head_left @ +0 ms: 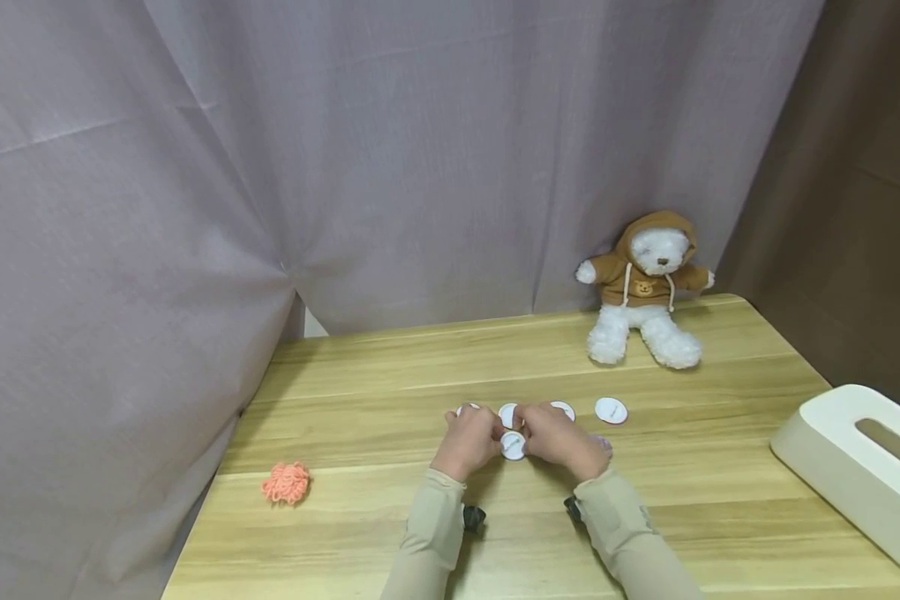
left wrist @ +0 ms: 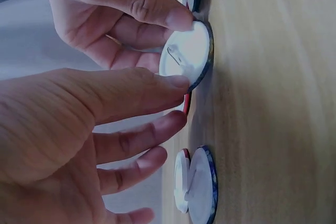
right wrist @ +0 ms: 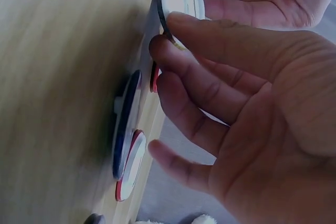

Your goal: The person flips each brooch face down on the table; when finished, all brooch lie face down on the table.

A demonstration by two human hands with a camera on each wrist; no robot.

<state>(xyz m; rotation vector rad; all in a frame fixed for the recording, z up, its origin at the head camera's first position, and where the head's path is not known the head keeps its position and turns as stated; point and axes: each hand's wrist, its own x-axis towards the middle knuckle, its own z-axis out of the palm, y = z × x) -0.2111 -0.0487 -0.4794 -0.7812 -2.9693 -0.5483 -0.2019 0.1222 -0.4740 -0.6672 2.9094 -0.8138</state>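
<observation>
White-backed, dark-rimmed round pin badge [head_left: 513,447] sits tilted between both hands, low over the wooden table [head_left: 360,533]; contact with it unclear. Left hand [head_left: 468,440]: thumb on one edge, fingers half curled, slightly spread. Right hand [head_left: 558,437]: thumb and bent index pinch the opposite edge. Probably light, stiff, slick-faced; take by the rim, avoid the pin. Counts, head view: one held badge, five loose badges [head_left: 611,410], maybe more hidden; one coral yarn bundle [head_left: 286,483]; one white plush bear in brown hoodie [head_left: 645,287]; one white slotted box [head_left: 825,462].
</observation>
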